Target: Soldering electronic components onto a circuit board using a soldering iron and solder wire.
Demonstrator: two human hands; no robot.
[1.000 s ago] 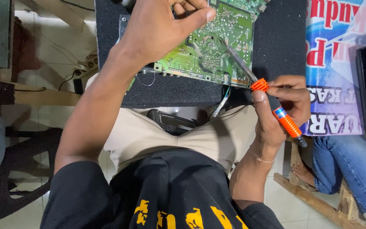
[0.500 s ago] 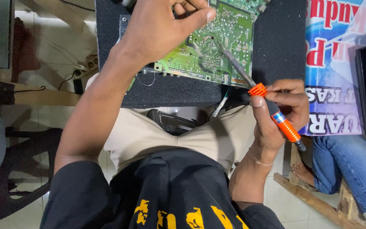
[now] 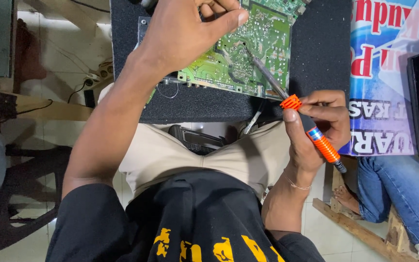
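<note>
Left hand (image 3: 185, 34): lies on the near left part of the green circuit board (image 3: 248, 53), fingers curled over its edge, steadying it.
Right hand (image 3: 318, 128): closed in a pen grip round the orange-handled soldering iron (image 3: 311, 133).
Iron tip: metal shaft slants up and left, its point touching the board's solder side.
Circuit board: rests on a black foam mat (image 3: 316, 53) on the counter.
Bystander: leg in blue jeans (image 3: 403, 194) at the right.

Left arm extends forward, forearm bare, wrist nearly straight. Left hand (image 3: 185, 34) lies palm down, fingers curled, thumb extended to the side. Right arm is bent, wrist flexed. Right hand (image 3: 318, 123) forms a closed pen-style grip, thumb and fingertips pinched.
</note>
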